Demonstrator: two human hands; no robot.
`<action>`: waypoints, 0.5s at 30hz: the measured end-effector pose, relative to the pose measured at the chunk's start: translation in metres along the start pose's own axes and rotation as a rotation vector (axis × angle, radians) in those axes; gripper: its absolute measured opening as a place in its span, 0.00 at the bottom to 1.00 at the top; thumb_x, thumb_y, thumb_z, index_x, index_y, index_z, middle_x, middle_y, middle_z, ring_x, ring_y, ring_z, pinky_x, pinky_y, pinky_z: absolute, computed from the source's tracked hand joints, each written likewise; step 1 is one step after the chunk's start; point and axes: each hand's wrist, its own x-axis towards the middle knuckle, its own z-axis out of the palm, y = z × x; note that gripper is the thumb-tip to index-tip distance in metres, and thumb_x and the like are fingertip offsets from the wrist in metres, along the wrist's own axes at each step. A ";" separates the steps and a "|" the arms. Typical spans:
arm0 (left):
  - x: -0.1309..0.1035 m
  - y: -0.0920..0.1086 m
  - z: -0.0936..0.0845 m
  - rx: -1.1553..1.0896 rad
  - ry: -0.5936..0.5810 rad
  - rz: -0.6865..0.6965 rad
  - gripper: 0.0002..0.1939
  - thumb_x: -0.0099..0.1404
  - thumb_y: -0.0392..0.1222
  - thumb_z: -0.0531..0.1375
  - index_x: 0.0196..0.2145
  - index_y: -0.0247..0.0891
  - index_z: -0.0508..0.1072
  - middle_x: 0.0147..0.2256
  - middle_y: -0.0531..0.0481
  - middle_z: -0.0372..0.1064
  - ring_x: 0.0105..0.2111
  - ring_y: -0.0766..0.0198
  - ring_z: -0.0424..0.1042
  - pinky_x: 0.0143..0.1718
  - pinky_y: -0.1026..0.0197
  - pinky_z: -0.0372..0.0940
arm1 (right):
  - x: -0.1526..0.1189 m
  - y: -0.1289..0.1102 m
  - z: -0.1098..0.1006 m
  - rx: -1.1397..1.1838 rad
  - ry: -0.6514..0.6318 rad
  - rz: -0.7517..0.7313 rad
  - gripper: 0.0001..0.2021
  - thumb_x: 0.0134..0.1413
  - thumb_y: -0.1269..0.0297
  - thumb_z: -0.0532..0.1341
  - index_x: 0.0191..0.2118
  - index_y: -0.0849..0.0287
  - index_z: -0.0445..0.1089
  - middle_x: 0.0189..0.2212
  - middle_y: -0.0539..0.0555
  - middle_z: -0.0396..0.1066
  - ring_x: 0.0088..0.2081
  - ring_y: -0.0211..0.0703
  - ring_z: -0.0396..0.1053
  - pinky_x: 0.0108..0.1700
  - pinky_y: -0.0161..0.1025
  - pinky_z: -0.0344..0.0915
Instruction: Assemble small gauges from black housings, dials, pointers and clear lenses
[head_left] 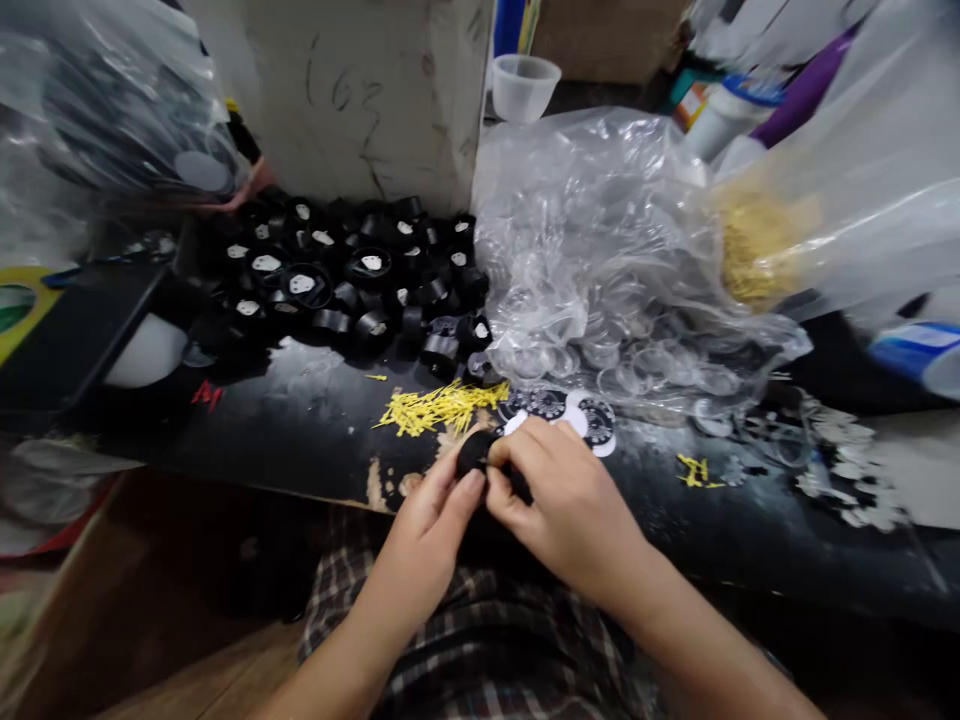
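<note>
A small round black part [474,453] is held over the table's front edge. My left hand [435,505] grips it from the left, the thumb lying along its near side. From the right, the fingertips of my right hand [551,485] pinch together at its face; whether something small is between them cannot be made out. Just beyond my hands lies a pile of thin yellow pointers [439,408]. Beside it, printed black-and-white dial discs [598,422] are partly covered by my right hand.
Many black round housings [367,265] crowd the table's back left. A clear plastic bag [600,200] spills transparent round covers [645,370]. Loose yellow pointers [697,472] and white flat pieces [847,460] lie at right. Red pieces [208,394] lie at left. A translucent cup [525,88] stands behind.
</note>
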 end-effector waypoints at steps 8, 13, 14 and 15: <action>0.009 -0.017 0.001 -0.006 0.016 0.088 0.21 0.60 0.49 0.62 0.52 0.51 0.71 0.59 0.54 0.64 0.61 0.54 0.57 0.62 0.52 0.54 | 0.005 0.013 -0.014 0.346 -0.162 0.291 0.05 0.55 0.71 0.58 0.29 0.58 0.68 0.25 0.47 0.68 0.27 0.35 0.64 0.31 0.34 0.60; 0.018 -0.018 -0.001 -0.083 0.040 0.107 0.20 0.62 0.50 0.59 0.51 0.47 0.72 0.58 0.50 0.65 0.59 0.51 0.61 0.56 0.46 0.62 | 0.025 0.079 -0.011 0.092 0.092 0.400 0.11 0.54 0.68 0.58 0.43 0.61 0.71 0.42 0.60 0.72 0.43 0.48 0.68 0.46 0.47 0.63; 0.019 -0.018 0.000 -0.075 0.046 0.112 0.20 0.62 0.50 0.60 0.51 0.46 0.72 0.57 0.50 0.66 0.59 0.51 0.61 0.56 0.46 0.62 | 0.029 0.091 -0.009 0.035 0.102 0.399 0.14 0.52 0.70 0.59 0.46 0.62 0.71 0.45 0.62 0.71 0.46 0.52 0.67 0.49 0.51 0.61; 0.019 -0.018 0.001 -0.065 0.049 0.121 0.20 0.61 0.50 0.60 0.51 0.46 0.72 0.57 0.50 0.66 0.59 0.50 0.61 0.56 0.46 0.62 | 0.032 0.100 -0.007 0.010 0.093 0.388 0.15 0.50 0.71 0.60 0.46 0.63 0.71 0.46 0.63 0.70 0.48 0.54 0.66 0.51 0.53 0.59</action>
